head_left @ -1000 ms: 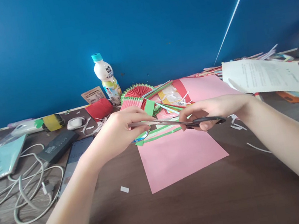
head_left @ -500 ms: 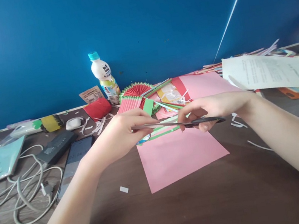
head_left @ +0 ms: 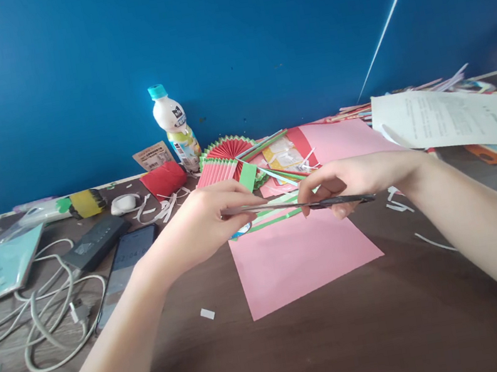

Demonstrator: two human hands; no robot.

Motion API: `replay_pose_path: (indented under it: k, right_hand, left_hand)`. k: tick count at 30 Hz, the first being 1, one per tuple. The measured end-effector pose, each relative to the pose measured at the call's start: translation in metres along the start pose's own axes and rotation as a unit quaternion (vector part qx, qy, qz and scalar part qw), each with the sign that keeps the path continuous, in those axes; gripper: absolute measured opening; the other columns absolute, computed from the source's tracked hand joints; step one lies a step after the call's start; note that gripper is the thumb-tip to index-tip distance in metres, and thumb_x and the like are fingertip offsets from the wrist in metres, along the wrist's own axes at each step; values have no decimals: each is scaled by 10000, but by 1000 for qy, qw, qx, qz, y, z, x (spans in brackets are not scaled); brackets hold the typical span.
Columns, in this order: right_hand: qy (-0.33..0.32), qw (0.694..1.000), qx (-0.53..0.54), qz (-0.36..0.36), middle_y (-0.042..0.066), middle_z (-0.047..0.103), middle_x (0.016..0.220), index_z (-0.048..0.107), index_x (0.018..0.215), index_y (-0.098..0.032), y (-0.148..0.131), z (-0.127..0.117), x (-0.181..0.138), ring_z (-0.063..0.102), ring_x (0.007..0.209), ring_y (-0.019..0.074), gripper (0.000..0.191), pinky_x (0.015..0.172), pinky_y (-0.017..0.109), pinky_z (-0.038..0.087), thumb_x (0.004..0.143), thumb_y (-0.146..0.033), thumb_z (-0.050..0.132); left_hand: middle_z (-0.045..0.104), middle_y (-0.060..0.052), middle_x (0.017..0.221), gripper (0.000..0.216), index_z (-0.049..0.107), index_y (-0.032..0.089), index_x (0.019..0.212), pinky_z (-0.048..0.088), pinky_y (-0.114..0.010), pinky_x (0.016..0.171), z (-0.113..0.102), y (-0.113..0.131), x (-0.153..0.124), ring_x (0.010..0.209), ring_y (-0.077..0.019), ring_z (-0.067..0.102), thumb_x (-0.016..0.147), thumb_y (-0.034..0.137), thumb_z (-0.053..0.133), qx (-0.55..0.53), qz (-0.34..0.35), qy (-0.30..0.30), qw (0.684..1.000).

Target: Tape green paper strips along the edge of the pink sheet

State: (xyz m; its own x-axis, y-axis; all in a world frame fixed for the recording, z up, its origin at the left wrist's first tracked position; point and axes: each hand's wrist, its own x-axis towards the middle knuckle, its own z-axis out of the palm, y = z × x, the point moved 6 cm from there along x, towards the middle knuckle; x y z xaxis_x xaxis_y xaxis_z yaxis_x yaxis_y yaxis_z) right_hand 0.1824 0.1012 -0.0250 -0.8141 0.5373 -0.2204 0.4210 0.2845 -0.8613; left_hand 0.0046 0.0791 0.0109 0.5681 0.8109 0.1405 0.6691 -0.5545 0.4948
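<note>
My right hand [head_left: 344,186] is closed around the dark handle of a pair of scissors [head_left: 271,207], seen nearly edge-on above the desk. Its thin blades point left and reach the fingers of my left hand [head_left: 215,214]. That hand is closed, thumb against fingers, with the blade tip lying across the thumb side. Whatever else may be between its fingers is hidden. Below both hands a pink paper sheet [head_left: 302,266] lies flat. Green-edged paper strips [head_left: 277,214] rest at its far edge, partly covered by my hands. A round blue-and-white item [head_left: 243,231] shows beneath my left fingers.
Behind the hands lie a pleated red-and-green paper fan [head_left: 228,151] and a small bottle [head_left: 176,128] by the blue wall. To the left are a phone [head_left: 126,267], a black box [head_left: 95,244] and a looped white cable [head_left: 38,329]. Printed paper [head_left: 452,120] sits at right.
Very little differs. The whole view has shifted slightly, and the scissors appear turned a little more edge-on. Both hands keep nearly the same pose.
</note>
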Motion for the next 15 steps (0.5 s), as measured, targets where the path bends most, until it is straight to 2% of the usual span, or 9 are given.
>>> replay_pose_path:
  k: [9,15]
  right_hand:
    - [5,999,-12,48,50,592,989,612,960,-208,1,0,-2,561,808,152,368,601,220,431,649,-382,702]
    - [-7,999,-4,31,34,609,954,626,955,-227,3,-1,-2,564,768,141,372,565,199,422,628,-376,721]
  left_hand:
    - [650,10,961,250,694,282,987,470,-204,672,-1,0,0,739,-108,578,799,250,532,-11,-15,12,1000]
    - [657,7,957,257,690,277,995,474,-197,652,-1,0,0,753,-112,581,792,249,535,-21,-22,6,1000]
